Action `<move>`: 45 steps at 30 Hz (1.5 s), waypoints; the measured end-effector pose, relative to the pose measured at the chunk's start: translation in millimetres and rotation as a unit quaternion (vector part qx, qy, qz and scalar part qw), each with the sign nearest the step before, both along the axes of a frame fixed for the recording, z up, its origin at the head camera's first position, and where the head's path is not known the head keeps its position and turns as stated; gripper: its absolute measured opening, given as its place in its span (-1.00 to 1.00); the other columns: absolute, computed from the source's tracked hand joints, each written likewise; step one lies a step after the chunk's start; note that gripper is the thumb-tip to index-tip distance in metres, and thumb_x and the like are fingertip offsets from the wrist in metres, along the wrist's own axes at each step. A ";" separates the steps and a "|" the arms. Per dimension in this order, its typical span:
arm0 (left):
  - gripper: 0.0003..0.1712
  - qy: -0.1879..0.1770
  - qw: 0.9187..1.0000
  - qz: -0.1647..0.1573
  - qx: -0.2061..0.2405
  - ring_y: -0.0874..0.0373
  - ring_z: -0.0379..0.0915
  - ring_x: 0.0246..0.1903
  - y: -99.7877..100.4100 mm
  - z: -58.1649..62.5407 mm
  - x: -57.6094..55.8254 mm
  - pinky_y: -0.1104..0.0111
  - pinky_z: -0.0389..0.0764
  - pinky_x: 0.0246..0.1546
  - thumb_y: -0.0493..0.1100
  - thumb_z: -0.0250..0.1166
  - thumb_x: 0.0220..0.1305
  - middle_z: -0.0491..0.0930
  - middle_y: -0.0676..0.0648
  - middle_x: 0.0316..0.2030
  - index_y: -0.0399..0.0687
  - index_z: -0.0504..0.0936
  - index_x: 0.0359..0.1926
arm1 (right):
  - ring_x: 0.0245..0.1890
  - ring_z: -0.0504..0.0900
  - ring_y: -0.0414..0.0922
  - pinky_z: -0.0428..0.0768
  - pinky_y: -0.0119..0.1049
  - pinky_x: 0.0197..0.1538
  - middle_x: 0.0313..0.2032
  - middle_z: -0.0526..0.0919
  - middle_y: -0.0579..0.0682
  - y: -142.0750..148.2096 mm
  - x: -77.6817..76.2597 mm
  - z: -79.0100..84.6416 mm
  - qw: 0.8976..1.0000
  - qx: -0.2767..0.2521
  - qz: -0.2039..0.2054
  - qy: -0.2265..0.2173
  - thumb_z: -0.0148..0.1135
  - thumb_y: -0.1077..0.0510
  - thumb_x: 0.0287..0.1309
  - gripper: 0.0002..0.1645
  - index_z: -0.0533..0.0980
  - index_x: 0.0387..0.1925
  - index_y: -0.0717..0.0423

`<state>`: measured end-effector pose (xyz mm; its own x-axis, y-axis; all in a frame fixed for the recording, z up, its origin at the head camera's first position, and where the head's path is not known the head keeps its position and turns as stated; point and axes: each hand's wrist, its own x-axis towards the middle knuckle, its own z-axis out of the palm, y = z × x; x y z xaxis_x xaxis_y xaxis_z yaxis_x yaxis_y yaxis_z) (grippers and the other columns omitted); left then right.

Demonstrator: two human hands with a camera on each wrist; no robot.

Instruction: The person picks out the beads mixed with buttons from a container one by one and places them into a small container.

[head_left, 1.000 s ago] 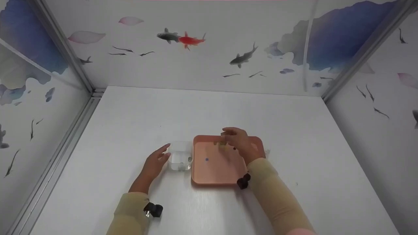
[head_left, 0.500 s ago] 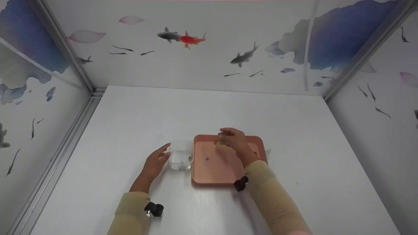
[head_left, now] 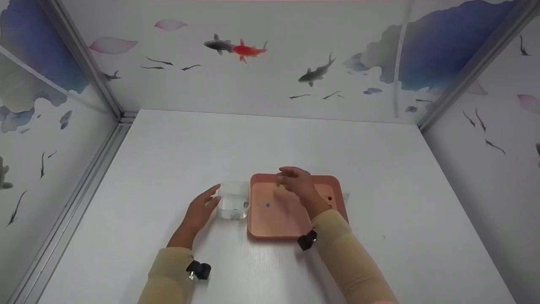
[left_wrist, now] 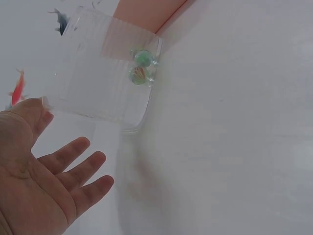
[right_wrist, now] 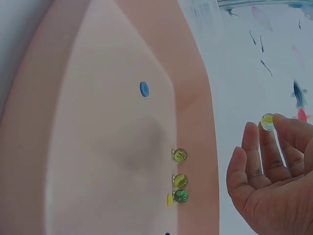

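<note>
In the right wrist view, a clear marble with a yellow swirl (right_wrist: pixel 267 122) is pinched between fingertips of my right hand (head_left: pixel 298 184), above the far part of the orange tray (head_left: pixel 278 234). Below it, several marbles (right_wrist: pixel 180 155) lie along the tray's side wall beside a yellow disc (right_wrist: pixel 169 199). My left hand (head_left: pixel 200 214) stays at the left side of the clear plastic box (head_left: pixel 233 202), its fingers spread and one fingertip touching the rim. Two green-tinted marbles (left_wrist: pixel 143 58) rest inside that box.
A blue button (right_wrist: pixel 144 89) lies apart on the tray floor. Small dark round pieces (head_left: pixel 330 198) sit at the tray's right. Some clear object (head_left: pixel 346 196) shows just beyond the tray's right edge. Printed walls enclose the white table (head_left: pixel 177 143).
My right hand has moved a little left over the tray, uncovering the dark pieces at the right. The left hand and the box have stayed in place.
</note>
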<state>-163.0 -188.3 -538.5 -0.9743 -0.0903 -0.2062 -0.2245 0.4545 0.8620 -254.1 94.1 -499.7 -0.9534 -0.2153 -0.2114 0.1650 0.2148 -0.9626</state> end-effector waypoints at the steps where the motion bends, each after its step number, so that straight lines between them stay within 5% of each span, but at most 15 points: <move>1: -0.45 0.000 1.000 -0.001 0.000 -0.21 0.18 0.34 0.0 0.0 -0.1 -0.09 0.27 0.29 -0.04 0.04 0.48 0.27 -0.21 0.37 0.07 0.27 0.43 | 0.03 0.60 -0.02 0.48 -0.01 0.21 0.05 0.61 0.08 -0.9 0.6 0.0 1.000 -0.003 0.001 0.001 0.26 0.13 0.26 -0.49 0.46 0.23 0.15; 24: -0.45 -0.002 1.000 -0.002 0.000 -0.20 0.18 0.35 -1.3 0.2 -0.2 -0.09 0.23 0.31 -0.02 0.03 0.48 0.25 -0.17 0.39 0.07 0.26 0.43 | 0.03 0.61 -0.04 0.51 -0.05 0.18 0.04 0.62 0.04 -34.0 8.0 7.6 0.999 -0.010 0.019 -0.028 0.29 0.16 0.23 -0.51 0.49 0.19 0.14; 45: -0.44 -0.007 1.000 0.000 -0.002 -0.19 0.19 0.34 0.4 1.0 -1.7 -0.07 0.25 0.31 -0.02 0.03 0.49 0.23 -0.15 0.41 0.08 0.25 0.44 | 0.02 0.61 -0.08 0.56 -0.12 0.10 -0.03 0.67 0.01 -57.9 12.5 14.3 0.999 0.006 0.047 -0.010 0.26 0.22 0.23 -0.58 0.53 0.13 0.15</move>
<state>-164.7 -187.9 -537.5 -0.9712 -0.0907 -0.2203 -0.2371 0.4585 0.8565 -241.6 36.2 -485.5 -0.9244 -0.3014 -0.2336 0.1627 0.2422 -0.9565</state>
